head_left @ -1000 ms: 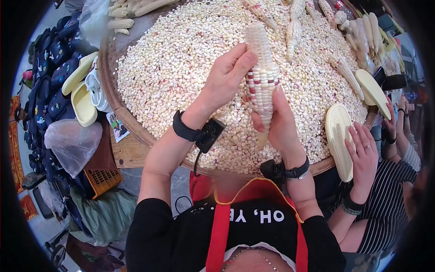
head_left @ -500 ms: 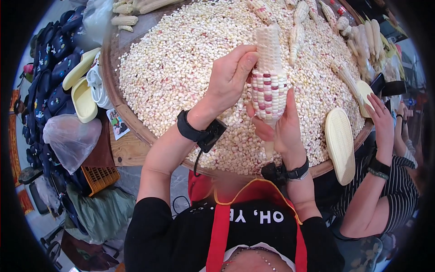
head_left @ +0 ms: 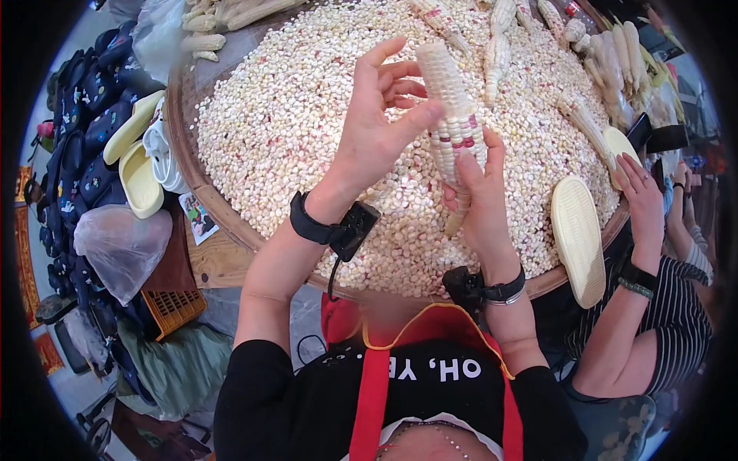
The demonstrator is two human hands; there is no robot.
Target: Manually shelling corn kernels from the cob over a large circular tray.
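Note:
My right hand (head_left: 483,203) is closed round the lower part of an ear of corn (head_left: 453,115), its thumb lying across the kernels. The ear tilts, with its stalk end pointing down toward me. Its upper part is stripped to the pale cob, while white and purple kernels still sit on the lower part. To the left of the ear, my left hand (head_left: 388,107) is open with fingers spread, and its thumb tip touches the ear near the border of the kernels. Below both hands spreads a thick layer of loose corn kernels (head_left: 284,146) on a round wooden-rimmed tray (head_left: 201,173).
Several ears and cobs (head_left: 500,58) lie on the kernels at the far side. A pale yellow slipper sole (head_left: 578,242) rests over the near right rim. At the right is another person's hand (head_left: 642,196). Yellow slippers (head_left: 141,180) and a plastic bag (head_left: 127,246) are at the left.
My left hand has loosened from the ear, its fingers spreading upward. The ear has turned and tilted in my right hand, whose thumb now lies over the kernels.

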